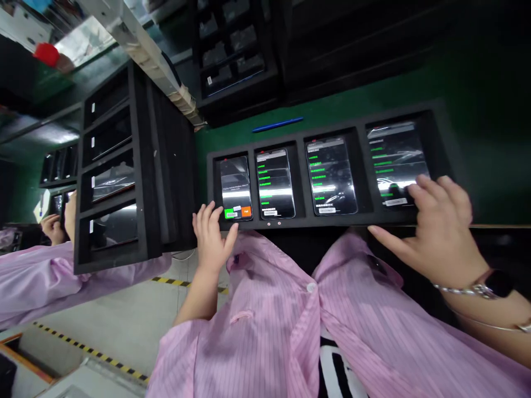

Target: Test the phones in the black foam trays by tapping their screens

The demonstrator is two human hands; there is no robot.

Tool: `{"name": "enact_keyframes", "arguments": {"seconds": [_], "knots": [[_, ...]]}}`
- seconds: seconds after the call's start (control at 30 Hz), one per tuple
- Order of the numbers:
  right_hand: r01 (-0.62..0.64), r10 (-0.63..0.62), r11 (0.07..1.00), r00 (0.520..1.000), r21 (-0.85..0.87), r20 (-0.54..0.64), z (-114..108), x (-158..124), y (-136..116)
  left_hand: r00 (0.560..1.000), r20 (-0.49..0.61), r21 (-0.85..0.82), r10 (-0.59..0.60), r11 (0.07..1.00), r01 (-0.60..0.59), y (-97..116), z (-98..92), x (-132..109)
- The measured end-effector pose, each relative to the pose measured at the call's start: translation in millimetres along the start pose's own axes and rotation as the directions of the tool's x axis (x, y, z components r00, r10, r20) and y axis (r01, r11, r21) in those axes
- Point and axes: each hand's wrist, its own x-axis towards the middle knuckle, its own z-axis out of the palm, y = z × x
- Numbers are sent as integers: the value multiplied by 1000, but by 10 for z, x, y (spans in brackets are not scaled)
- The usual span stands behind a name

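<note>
A long black foam tray (298, 215) lies before me with lit smartphones in its slots. The leftmost phone (236, 182) shows a green and an orange button; the second phone (276, 177), third phone (332, 177) and rightmost phone (398, 160) show lines of green text. My left hand (213, 235) rests at the tray's front left corner, fingers on the rim and thumb spread. My right hand (443, 235) is over the front right end, its index fingertip at the rightmost phone's lower corner, thumb stretched along the front edge. Neither hand is closed around anything.
A blue pen (277, 125) lies behind the tray on the green tabletop (332, 108). To the left stands a stack of black trays (143, 166) holding dark phones. More trays (236, 91) stand at the back. Another person's hand (53, 228) and pink sleeve (41, 276) are at far left.
</note>
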Motion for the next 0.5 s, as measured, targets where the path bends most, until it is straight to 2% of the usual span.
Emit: {"name": "enact_keyframes", "arguments": {"seconds": [0.1,0.2,0.33,0.43,0.5], "knots": [[64,-62,997,998,46,-30,14,30,-103,995,-48,-10,90,996,-90,156,54,44],[113,-113,992,994,64,-5,-2,102,-232,984,-36,-15,175,984,-175,338,105,117],[172,-173,984,985,36,4,-33,247,-334,976,124,19,179,983,-182,535,86,258],[137,-135,990,988,-32,71,-25,363,-372,950,278,52,143,985,-163,630,50,389],[88,-76,993,987,-84,140,-5,447,-394,937,335,69,101,989,-132,669,53,490]]}}
